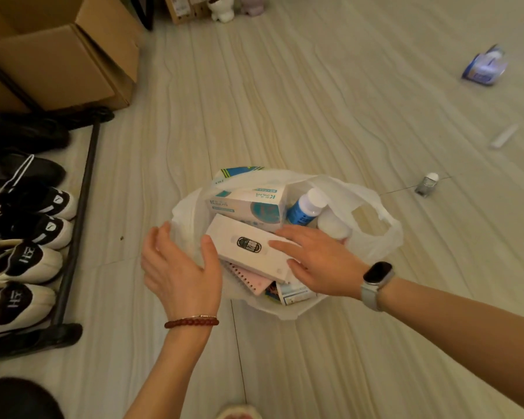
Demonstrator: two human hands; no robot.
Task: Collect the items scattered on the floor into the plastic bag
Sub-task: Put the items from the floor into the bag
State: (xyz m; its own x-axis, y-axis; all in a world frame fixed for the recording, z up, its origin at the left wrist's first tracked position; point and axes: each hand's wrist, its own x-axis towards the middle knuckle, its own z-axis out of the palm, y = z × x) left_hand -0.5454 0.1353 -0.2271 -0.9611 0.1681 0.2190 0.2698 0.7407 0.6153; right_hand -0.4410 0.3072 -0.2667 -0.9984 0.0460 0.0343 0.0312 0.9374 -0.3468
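Both hands, left (179,273) and right (318,261), lie open on the white box (248,252) atop the bag (372,234); a packet (484,66), stick (504,136) and small bottle (426,184) lie at right, shoes (28,234) left.

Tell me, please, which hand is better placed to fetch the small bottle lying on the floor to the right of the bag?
Probably the right hand. The small bottle lies on its side of the plastic bag, with bare floor between. The left hand sits at the bag's far edge and would have to cross over it.

Both forearms are bare, with no sleeves showing. The left wrist wears a thin bracelet of dark red round beads (191,322). The right wrist carries a black-faced rectangular smartwatch on a pale grey strap (377,275).
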